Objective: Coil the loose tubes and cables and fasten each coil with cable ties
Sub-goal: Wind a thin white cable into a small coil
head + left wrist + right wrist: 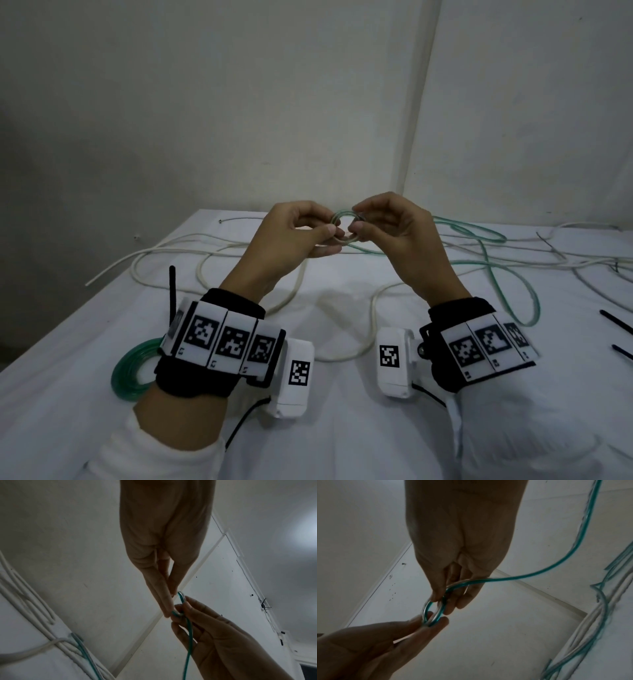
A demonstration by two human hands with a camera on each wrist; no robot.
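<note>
A small coil of green clear tube hangs in the air above the table. My left hand pinches its left side between thumb and fingers. My right hand pinches its right side. In the right wrist view the coil is a small ring of a few turns, with the right hand gripping its top and the left hand's fingertips pinching its lower end. The tube's loose length trails off to the right. In the left wrist view the tube runs down through the right hand's fingers.
The rest of the green tube loops over the white table at the right. White cables lie tangled across the back. A finished green coil lies at the near left. Black cable ties lie at the right edge, one more by my left wrist.
</note>
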